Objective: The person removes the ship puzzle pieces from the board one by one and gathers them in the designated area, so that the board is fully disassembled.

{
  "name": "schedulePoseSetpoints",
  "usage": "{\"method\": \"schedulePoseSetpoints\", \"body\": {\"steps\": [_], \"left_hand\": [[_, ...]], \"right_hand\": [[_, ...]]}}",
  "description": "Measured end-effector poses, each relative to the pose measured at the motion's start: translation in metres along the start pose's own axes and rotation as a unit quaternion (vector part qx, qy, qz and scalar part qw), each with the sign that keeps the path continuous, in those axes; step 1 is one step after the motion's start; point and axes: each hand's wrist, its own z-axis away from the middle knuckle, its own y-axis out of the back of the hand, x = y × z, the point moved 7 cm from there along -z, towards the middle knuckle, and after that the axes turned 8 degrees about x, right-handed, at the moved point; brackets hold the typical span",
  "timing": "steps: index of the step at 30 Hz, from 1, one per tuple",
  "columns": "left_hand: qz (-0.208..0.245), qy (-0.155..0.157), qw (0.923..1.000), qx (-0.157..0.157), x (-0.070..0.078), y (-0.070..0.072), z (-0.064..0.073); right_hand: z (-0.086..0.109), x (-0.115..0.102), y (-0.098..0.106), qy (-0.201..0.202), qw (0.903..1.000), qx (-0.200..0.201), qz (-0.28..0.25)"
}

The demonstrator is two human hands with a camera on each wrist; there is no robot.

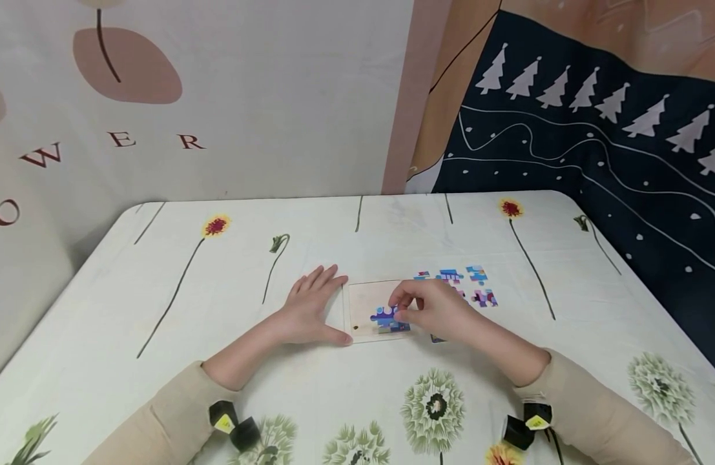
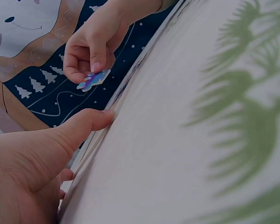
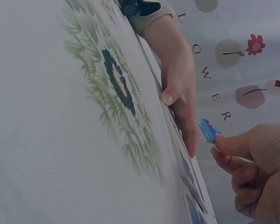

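Observation:
My right hand pinches a blue and purple jigsaw piece between thumb and fingers, held up over the right part of a pale, flat puzzle board. In the left wrist view the same jigsaw piece shows clear of the table, and the right wrist view shows its bright printed side. Just below it, a strip of blue print lies on the board, partly covered. My left hand rests with spread fingers along the board's left edge, thumb at the near left corner.
Several loose jigsaw pieces lie right of the board, some hidden behind the right hand. A white flower-printed cloth covers the table. A pale printed curtain hangs behind, and a dark tree-patterned cloth hangs at the right.

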Motion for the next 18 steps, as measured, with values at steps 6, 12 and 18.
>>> {"method": "schedulePoseSetpoints", "body": {"steps": [6, 12, 18], "left_hand": [[0.005, -0.002, 1.0, 0.001, 0.0, 0.0, 0.0], [0.005, -0.001, 1.0, -0.001, 0.0, 0.001, 0.001], [0.008, -0.002, 1.0, 0.0, 0.0, 0.001, 0.0]], "right_hand": [[0.006, 0.007, 0.008, -0.02, 0.9996, 0.0, -0.018], [0.013, 0.017, 0.019, -0.044, 0.9988, 0.004, -0.02], [0.022, 0.024, 0.029, -0.048, 0.9986, 0.008, -0.021]]}}
